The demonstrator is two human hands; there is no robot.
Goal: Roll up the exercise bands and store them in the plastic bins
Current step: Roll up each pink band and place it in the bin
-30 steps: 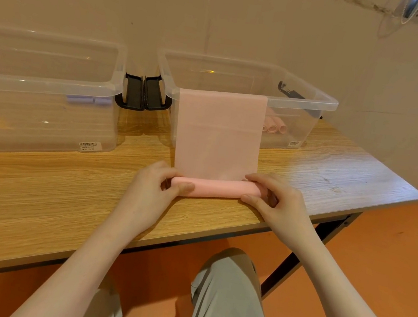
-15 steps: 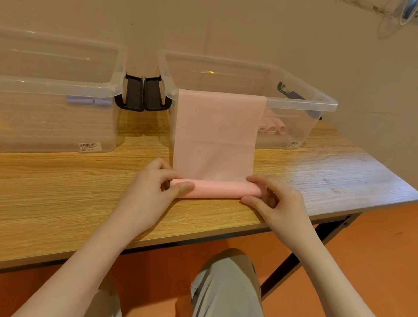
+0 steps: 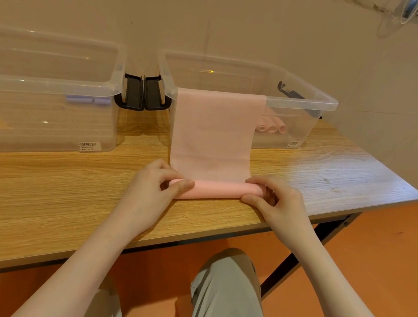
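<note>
Pink band front and centre, and we have it half rolled: its near end is wound into a tight roll lying on the tabletop, while the flat rest runs up and hangs over the front rim of the right-hand bin. From the head camera we see both of our hands on that roll. Our left hand grips the left end, thumb in front and fingers curled over the top. Our right hand grips the right end the same way, thumb low in front, fingers bent over the roll. The roll sits near the front edge of the tabletop, well in front of the bins.

Inside the right-hand bin we can make out some finished pink rolls lying side by side on the bottom, seen end-on through the clear wall. The left-hand bin stands beside it, with something pale purple showing through its front wall. Between the two bins, black latch handles hang almost touching each other. Below the tabletop, our knee in light trousers shows over the orange floor.
</note>
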